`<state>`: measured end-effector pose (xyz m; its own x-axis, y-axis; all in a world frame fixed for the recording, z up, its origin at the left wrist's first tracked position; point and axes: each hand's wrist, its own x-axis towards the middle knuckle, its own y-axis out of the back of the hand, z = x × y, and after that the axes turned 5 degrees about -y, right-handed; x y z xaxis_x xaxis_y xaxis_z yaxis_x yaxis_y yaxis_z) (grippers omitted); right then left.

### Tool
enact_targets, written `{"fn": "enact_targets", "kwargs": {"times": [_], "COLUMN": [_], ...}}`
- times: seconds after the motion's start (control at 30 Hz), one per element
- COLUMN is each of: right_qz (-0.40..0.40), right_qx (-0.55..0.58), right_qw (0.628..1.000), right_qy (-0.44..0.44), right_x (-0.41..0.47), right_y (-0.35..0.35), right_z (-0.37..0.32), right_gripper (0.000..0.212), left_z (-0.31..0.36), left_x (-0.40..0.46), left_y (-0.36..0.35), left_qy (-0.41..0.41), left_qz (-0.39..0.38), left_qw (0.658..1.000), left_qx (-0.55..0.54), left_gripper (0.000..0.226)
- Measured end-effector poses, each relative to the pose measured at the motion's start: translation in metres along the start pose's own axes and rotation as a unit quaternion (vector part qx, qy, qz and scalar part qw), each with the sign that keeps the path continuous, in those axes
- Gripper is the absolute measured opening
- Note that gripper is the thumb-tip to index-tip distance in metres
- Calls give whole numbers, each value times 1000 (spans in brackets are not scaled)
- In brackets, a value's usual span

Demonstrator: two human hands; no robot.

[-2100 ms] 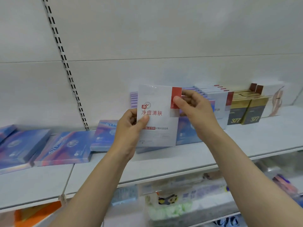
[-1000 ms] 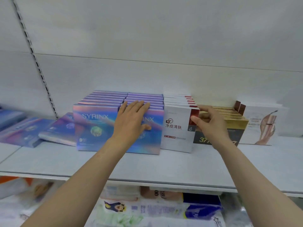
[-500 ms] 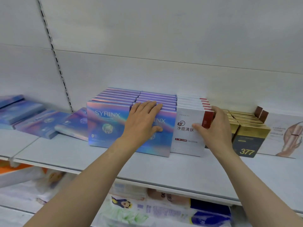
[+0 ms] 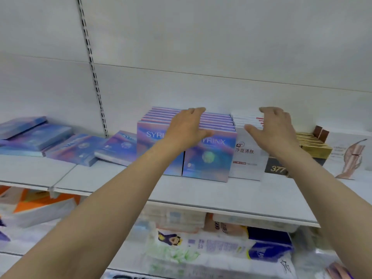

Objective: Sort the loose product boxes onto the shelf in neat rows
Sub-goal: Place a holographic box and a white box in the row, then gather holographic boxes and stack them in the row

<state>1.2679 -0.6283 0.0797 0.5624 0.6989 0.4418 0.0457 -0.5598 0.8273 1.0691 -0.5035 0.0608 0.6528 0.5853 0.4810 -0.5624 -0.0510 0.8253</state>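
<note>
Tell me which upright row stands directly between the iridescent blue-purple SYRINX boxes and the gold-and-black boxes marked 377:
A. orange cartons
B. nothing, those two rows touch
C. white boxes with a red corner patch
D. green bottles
C: the white boxes with a red corner patch stand upright with the iridescent SYRINX boxes on their left and the gold-and-black 377 boxes on their right, and the right hand is over them.

Both forearms are stretched toward 12 o'clock; the left hand (image 4: 186, 125) is laid flat, palm down, fingers extended, while the right hand (image 4: 275, 127) is spread open at 1 o'clock, thumb angled toward 9
</note>
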Motion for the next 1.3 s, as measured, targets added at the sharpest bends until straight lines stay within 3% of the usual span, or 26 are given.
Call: {"fn": "enact_targets", "kwargs": {"times": [0.17, 0.37, 0.6, 0.87, 1.07, 1.3], "right_qz": [-79, -56, -52, -75, -115, -258], "right_qx": [-32, 0, 48, 58, 79, 104], "right_qw": [989, 975, 957, 946, 940, 922], "right_qy": [124, 213, 281, 311, 311, 270], "right_x": [-20, -70, -128, -130, -96, -54], "right_y": [32, 50, 22, -30, -108, -243], "right_z": [-103, -238, -350, -429, -481, -561], "right_gripper": [56, 51, 53, 54, 54, 56], "left_z": [-53, -122, -176, -259, -356, -497], "left_x": [-47, -132, -204, -232, -227, -217], "left_y": [111, 230, 307, 327, 319, 294], "left_qy": [0, 19, 18, 58, 98, 193], "left_qz": [-11, 19, 34, 48, 47, 17], "left_qw": [1000, 994, 991, 989, 985, 974], "left_qx": [21, 102, 126, 125, 132, 115], "left_gripper": [71, 67, 63, 62, 60, 61]}}
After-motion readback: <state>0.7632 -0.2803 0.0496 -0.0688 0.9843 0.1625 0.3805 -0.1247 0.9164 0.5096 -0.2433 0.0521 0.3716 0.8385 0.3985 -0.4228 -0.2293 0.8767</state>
